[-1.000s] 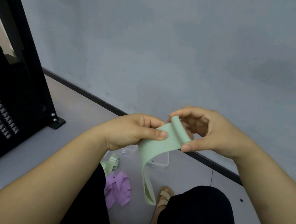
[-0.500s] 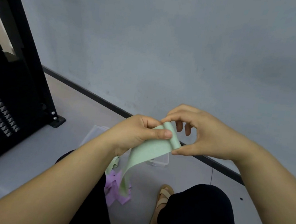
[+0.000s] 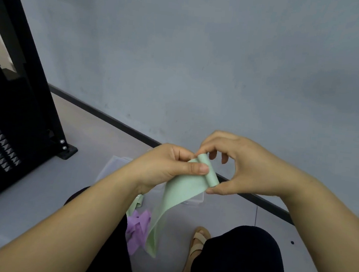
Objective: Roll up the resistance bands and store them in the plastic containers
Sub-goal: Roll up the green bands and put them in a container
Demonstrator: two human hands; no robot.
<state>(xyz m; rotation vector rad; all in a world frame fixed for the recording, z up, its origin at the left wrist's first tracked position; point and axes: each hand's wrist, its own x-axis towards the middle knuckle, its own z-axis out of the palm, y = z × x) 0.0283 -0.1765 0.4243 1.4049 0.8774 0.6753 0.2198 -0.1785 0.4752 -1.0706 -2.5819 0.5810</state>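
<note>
**Where are you in the job?**
On the rolling, and early in it by my reckoning. I hold the green band (image 3: pixel 180 190) up in front of me, above my knees. One end is wound into a small tight roll (image 3: pixel 209 171). The rest hangs as a long flat tail towards the floor (image 3: pixel 37 188).

**And your hands?**
My right hand (image 3: pixel 243 166) pinches the roll lengthwise, forefinger on its far end and thumb on its near end. Its other fingers are loosely curled and hold nothing. My left hand (image 3: pixel 164 167) pinches the flat strip just beside the roll, thumb on top and fingers curled under.

**What does the next move call for?**
I think I need to turn the roll on towards the tail while my left hand feeds the strip in taut, so the layers sit even. Give it slack and I expect it springs open.

**What is the stuff like?**
It's thin, matte and pale green, and it looks rubbery. The tail drapes with a soft twist, and the roll is a smooth little cylinder.

**And the storing?**
Not yet. A clear, thin-walled plastic container (image 3: pixel 114 167) sits on the floor below my left hand, partly hidden by it. A crumpled purple band (image 3: pixel 137 230) and a second green band (image 3: pixel 135 204) lie near it unrolled, so I'd say most of the task is ahead.
</note>
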